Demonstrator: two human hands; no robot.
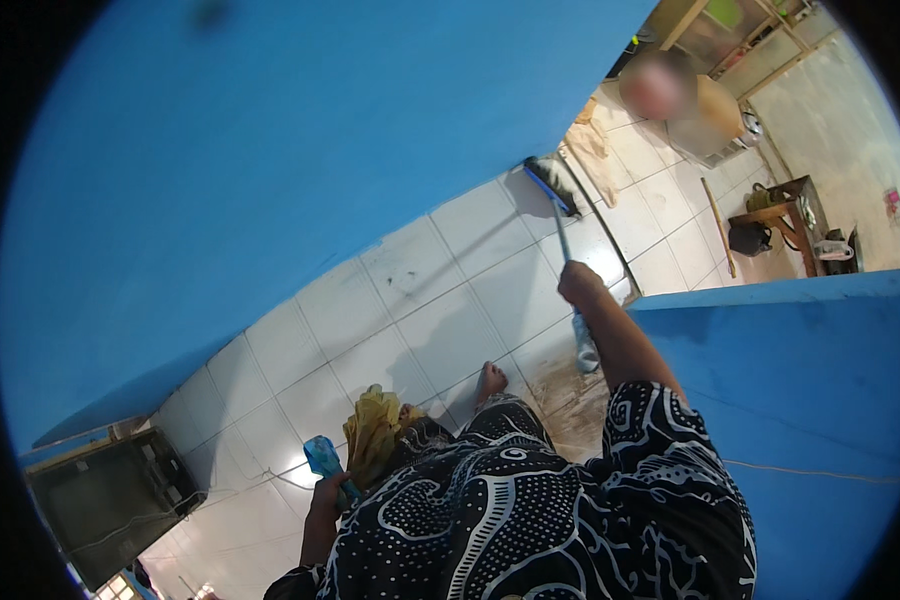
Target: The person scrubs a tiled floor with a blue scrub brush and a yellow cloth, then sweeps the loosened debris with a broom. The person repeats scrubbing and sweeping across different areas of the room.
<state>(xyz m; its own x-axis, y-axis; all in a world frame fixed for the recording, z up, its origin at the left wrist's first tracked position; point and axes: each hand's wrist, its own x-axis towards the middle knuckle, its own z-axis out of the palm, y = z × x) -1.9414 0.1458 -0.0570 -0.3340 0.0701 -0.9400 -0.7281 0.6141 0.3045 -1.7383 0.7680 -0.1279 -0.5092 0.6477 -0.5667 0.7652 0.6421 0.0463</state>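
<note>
My right hand [580,284] is closed around the handle of a broom [560,228], reaching forward. The broom's blue head with dark bristles rests on the white tiles, close to the foot of the blue wall. Below my right fist, the handle's pale, wrapped-looking end sticks out. Low on the left, my left hand [328,492] grips a crumpled, shiny blue thing [321,456], perhaps a wrapper; its kind is unclear. Right beside it is a crumpled yellowish plastic bag [372,425]. Whether the left hand also holds that bag is hidden.
A large blue wall [270,150] runs along the left, a lower blue wall [790,370] along the right. A dark-screened box [110,505], likely a television, stands lower left. Past a floor strip [602,225] are another person [705,110], a stick [718,228] and a wooden table [785,215].
</note>
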